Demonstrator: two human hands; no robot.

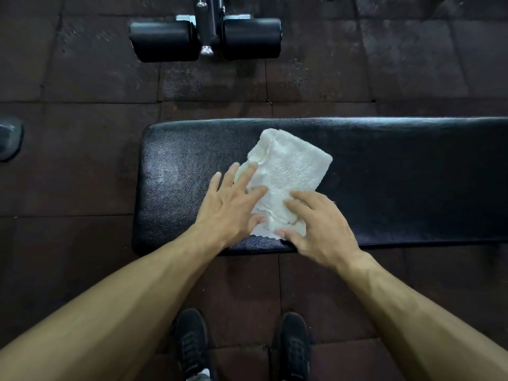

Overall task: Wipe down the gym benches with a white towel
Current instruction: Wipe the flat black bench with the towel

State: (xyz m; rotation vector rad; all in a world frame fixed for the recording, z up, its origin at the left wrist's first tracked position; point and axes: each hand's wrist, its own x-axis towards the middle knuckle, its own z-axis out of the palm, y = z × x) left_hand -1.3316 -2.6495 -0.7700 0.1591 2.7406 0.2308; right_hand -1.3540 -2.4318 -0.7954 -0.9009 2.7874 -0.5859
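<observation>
White towel (288, 174), folded and crumpled, lies at the centre of the frame on the black padded worktop (398, 182), near its left end. Both hands press flat on the towel's near part: left hand (231, 207) with fingers spread apart, right hand (319, 224) likewise, neither grip clamped. Black shoes (192, 345) stand on the floor (82, 174) at bottom centre; roller pads (165, 39) sit at upper centre

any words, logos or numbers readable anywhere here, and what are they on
None: no readable text shows in this view.
Bench pad: plain black, no label.
White towel: no tag or print visible.
Black foam rollers: no markings.
Black shoes: no brand discernible.
</observation>
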